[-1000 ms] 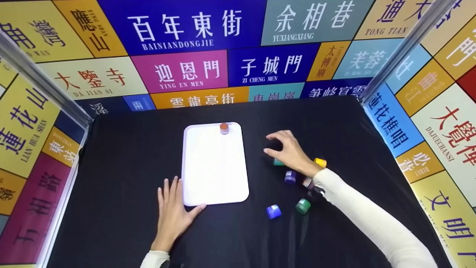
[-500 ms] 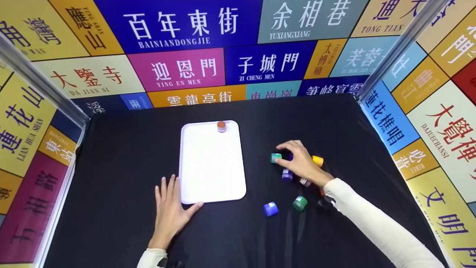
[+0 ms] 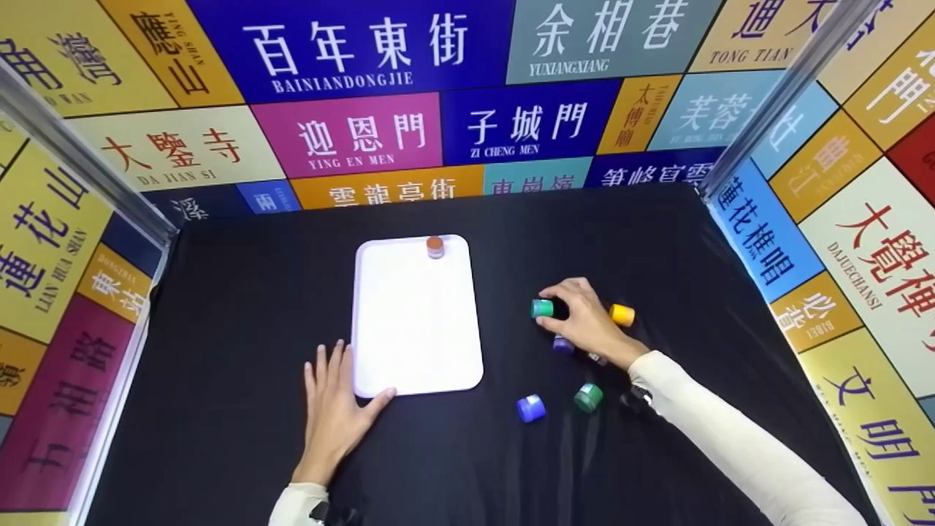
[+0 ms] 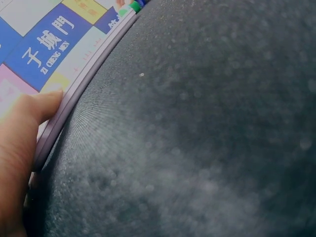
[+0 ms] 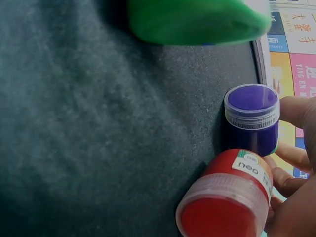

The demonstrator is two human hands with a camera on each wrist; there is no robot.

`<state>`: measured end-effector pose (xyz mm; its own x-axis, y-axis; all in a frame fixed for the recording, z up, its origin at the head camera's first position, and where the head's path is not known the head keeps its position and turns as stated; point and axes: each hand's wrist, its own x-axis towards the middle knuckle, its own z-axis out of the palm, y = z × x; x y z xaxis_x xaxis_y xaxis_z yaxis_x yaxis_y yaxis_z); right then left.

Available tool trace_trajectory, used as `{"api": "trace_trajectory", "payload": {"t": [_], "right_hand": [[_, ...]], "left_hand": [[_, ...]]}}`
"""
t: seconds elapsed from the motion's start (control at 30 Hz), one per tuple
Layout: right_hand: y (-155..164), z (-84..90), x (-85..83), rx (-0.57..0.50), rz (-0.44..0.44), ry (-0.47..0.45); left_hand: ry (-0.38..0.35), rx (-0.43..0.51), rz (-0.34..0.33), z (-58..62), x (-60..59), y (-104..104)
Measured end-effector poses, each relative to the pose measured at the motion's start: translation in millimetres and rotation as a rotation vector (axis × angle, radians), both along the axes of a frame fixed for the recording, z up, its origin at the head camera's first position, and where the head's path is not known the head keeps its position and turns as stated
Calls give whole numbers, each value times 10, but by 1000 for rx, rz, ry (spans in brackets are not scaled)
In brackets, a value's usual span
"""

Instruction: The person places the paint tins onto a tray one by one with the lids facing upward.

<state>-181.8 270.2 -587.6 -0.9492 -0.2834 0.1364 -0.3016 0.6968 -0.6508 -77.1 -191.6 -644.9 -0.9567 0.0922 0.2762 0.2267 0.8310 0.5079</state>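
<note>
Looking down from the head, the left hand (image 3: 337, 416) is lying flat, fingers straight, on the black cloth (image 3: 241, 307) against the white tray (image 3: 416, 329), while the right hand (image 3: 588, 321) is gripping a teal jar (image 3: 541, 307) between sign-covered walls (image 3: 365, 88). Showing cloth, the left wrist view has the thumb (image 4: 42, 106) touching the tray rim (image 4: 84, 84). Nearing the right wrist, a purple jar (image 5: 252, 118) and red jar (image 5: 227, 202) are touching curled fingers (image 5: 291, 163).

White tray (image 3: 416, 329) on black cloth (image 3: 241, 307). Orange-brown jar (image 3: 435, 247) at tray's far edge. Right of tray: teal-green jar (image 3: 541, 308), yellow jar (image 3: 622, 315), purple jar (image 5: 252, 116), red jar (image 5: 227, 197) with white label, blue jar (image 3: 531, 408), green jar (image 3: 588, 397). Cream sleeve (image 3: 730, 446), perhaps pale beige. Walls (image 3: 365, 95): multicoloured panels, white lettering.
</note>
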Motion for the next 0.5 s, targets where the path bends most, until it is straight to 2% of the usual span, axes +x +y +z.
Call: {"api": "trace_trajectory", "payload": {"t": [0.17, 0.33, 0.5], "right_hand": [[-40, -12, -7, 29, 3, -3], [-75, 3, -23, 53, 2, 3], [-102, 17, -36, 77, -4, -24]], "left_hand": [[-10, -5, -5, 0, 1, -1], [11, 2, -13, 2, -1, -15], [13, 5, -22, -7, 3, -22]]}}
